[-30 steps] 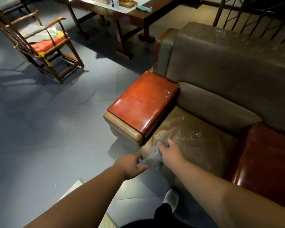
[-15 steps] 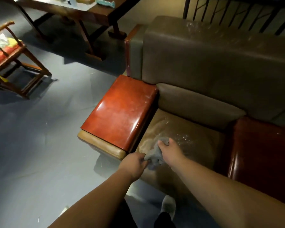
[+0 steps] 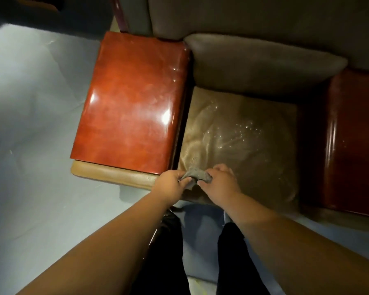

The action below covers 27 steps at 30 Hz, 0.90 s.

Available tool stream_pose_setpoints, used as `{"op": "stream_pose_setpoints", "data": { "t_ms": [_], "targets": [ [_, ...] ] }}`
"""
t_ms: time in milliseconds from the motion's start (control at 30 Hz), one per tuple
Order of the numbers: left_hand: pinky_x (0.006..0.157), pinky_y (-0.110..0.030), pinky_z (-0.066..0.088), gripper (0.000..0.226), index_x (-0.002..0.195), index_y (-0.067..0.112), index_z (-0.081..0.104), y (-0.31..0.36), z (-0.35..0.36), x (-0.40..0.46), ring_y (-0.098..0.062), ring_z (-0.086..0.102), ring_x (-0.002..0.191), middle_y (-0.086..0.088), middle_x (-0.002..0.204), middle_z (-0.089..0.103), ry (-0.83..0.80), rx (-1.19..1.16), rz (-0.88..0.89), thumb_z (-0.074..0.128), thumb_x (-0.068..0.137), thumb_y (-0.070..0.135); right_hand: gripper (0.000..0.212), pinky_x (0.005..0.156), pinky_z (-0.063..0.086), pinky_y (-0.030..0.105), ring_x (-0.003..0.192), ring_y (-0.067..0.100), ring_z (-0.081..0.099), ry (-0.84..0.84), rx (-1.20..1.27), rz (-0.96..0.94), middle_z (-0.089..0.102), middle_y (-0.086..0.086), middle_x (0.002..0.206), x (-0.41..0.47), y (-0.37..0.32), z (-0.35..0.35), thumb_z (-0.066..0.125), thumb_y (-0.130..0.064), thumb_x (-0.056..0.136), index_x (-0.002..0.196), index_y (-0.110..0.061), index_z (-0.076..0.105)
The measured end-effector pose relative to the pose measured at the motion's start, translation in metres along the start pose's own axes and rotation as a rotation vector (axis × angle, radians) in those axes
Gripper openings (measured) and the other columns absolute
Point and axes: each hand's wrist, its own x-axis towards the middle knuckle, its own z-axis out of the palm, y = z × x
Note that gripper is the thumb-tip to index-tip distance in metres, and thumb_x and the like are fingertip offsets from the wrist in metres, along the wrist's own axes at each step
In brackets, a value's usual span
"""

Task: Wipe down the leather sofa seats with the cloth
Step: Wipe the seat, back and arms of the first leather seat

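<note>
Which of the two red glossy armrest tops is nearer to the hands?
The brightly lit red armrest top left of the tan seat cushion; the left hand is close to its front corner. The other lies farther right, in shadow.

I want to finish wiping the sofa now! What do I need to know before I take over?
Left hand and right hand both grip the grey cloth, bunched between them at the front edge of the tan seat cushion.
Done: the seat shows shiny wet specks near its middle; how much is wiped I cannot tell.
Left: spread the cloth and wipe the whole seat, probably the red leather armrest after.
</note>
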Motion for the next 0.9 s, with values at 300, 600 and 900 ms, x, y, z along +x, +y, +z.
{"op": "stream_pose_setpoints", "data": {
  "t_ms": [300, 600, 900],
  "targets": [
    [0.089, -0.041, 0.048, 0.03, 0.115, 0.028, 0.068, -0.054, -0.053, 0.061, -0.023, 0.062, 0.104, 0.004, 0.11, 0.069, 0.075, 0.741, 0.405, 0.051, 0.104, 0.05, 0.006, 0.069, 0.051, 0.039, 0.079, 0.022, 0.063, 0.079, 0.436, 0.202, 0.064, 0.004, 0.087, 0.033, -0.013, 0.059, 0.053, -0.018, 0.099, 0.097, -0.023, 0.055],
    [0.13, -0.053, 0.011, 0.079, 0.166, 0.018, 0.027, -0.105, -0.048, 0.09, -0.031, 0.005, 0.162, -0.011, 0.176, 0.008, 0.159, 1.12, 0.607, 0.035, 0.102, 0.062, 0.063, 0.112, 0.038, 0.042, 0.141, 0.029, 0.038, 0.06, -0.27, -0.056, 0.034, 0.007, 0.159, 0.062, -0.007, 0.135, 0.047, -0.045, 0.101, 0.156, -0.016, 0.037],
    [0.128, -0.058, 0.016, 0.075, 0.153, 0.018, 0.05, -0.13, -0.032, 0.109, -0.039, 0.02, 0.158, -0.014, 0.173, 0.022, 0.375, 1.022, 0.803, 0.052, 0.09, 0.059, 0.063, 0.13, 0.008, 0.048, 0.158, 0.033, 0.017, 0.38, -0.321, -0.271, 0.028, 0.013, 0.168, 0.117, 0.012, 0.194, 0.047, -0.04, 0.103, 0.158, -0.012, 0.037]
  ]
}}
